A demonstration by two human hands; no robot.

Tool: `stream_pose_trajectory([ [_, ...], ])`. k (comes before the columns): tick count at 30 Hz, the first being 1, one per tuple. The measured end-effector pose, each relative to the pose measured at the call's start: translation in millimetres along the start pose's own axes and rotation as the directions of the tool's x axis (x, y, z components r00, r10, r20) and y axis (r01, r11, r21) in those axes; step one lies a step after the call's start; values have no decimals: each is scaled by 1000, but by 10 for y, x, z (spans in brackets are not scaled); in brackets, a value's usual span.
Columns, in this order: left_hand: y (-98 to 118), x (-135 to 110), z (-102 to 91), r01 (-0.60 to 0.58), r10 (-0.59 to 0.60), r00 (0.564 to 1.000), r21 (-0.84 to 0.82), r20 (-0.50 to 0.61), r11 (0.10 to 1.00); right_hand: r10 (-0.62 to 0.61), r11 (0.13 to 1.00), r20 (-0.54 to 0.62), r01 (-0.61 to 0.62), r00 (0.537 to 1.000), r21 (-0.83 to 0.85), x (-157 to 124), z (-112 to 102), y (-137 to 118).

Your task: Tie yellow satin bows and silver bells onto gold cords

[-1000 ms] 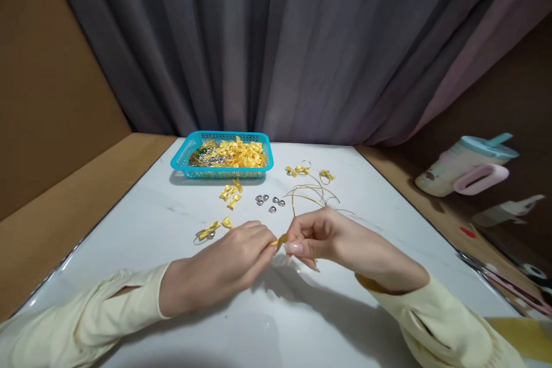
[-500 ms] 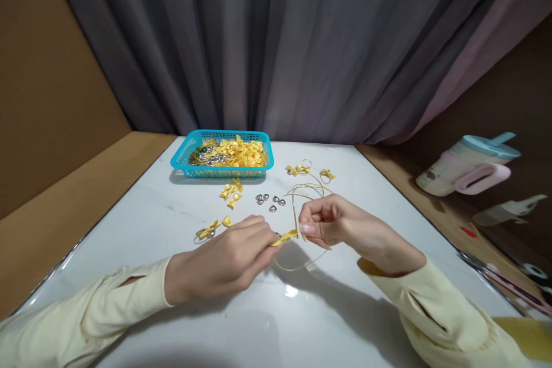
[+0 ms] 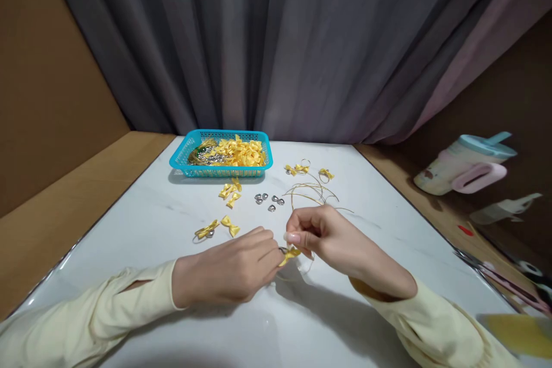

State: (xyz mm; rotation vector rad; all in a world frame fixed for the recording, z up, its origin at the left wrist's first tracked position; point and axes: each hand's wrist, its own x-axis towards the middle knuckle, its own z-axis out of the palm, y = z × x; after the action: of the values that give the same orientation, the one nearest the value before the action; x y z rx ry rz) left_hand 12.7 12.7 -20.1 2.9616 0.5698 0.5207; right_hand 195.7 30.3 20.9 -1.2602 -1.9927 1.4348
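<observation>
1. Since half a second ago, the right hand point(image 3: 321, 238) has closed back in on the yellow bow point(image 3: 289, 254), low over the worktop point(image 3: 172, 224).
2. Both grips pinch it; the left hand point(image 3: 233, 267) rests there.
3. Gold wire point(image 3: 308, 194) and a blue basket point(image 3: 222, 155) lie beyond.

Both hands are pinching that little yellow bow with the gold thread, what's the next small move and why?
Probably draw the gold thread snug with the right hand while the left hand keeps the yellow bow pinched. A slack loop of thread lies on the white table just under the bow, and both sets of fingertips meet at it, so taking up that slack looks like the natural step.
</observation>
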Motion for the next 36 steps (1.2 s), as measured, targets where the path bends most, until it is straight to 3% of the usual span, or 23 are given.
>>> stream_pose_trajectory([
  [3, -8, 8, -41, 17, -20, 999, -53, -46, 998, 39, 999, -23, -39, 999, 6, 37, -70, 16],
  [7, -30, 14, -94, 114, -160, 975, -269, -157, 956, 16, 1000, -29, -15, 999, 12, -13, -165, 2],
  [12, -63, 36, -114, 205, -319, 917, -403, -239, 892, -149, 976, -80, 133, 986, -169, -137, -133, -27],
  [16, -57, 61, -152, 267, -425, 879, -513, -218, 816, -319, 891, -77, 271, 945, -364, -193, 6, 1],
  [19, -48, 74, -180, 329, -515, 837, -585, -184, 742, -361, 876, -154, 278, 920, -394, -197, 57, 15],
  [21, -50, 77, -186, 364, -560, 811, -602, -169, 710, -344, 911, -230, 264, 910, -317, -187, 49, 6],
  [24, -59, 70, -171, 389, -580, 794, -578, -185, 717, -276, 961, -263, 274, 924, -46, -154, 22, -9],
  [28, -73, 52, -138, 405, -581, 784, -530, -218, 745, -110, 896, -93, 139, 990, 422, -81, 13, 25],
  [31, -77, 49, -133, 417, -601, 769, -539, -220, 732, -58, 839, -1, 49, 998, 541, -39, 18, 66],
  [33, -76, 55, -136, 425, -624, 751, -566, -214, 706, -77, 892, -39, 86, 996, 444, -36, 38, 88],
  [36, -73, 69, -134, 436, -651, 736, -607, -184, 665, -214, 976, -141, 216, 967, -3, -67, 125, 128],
])
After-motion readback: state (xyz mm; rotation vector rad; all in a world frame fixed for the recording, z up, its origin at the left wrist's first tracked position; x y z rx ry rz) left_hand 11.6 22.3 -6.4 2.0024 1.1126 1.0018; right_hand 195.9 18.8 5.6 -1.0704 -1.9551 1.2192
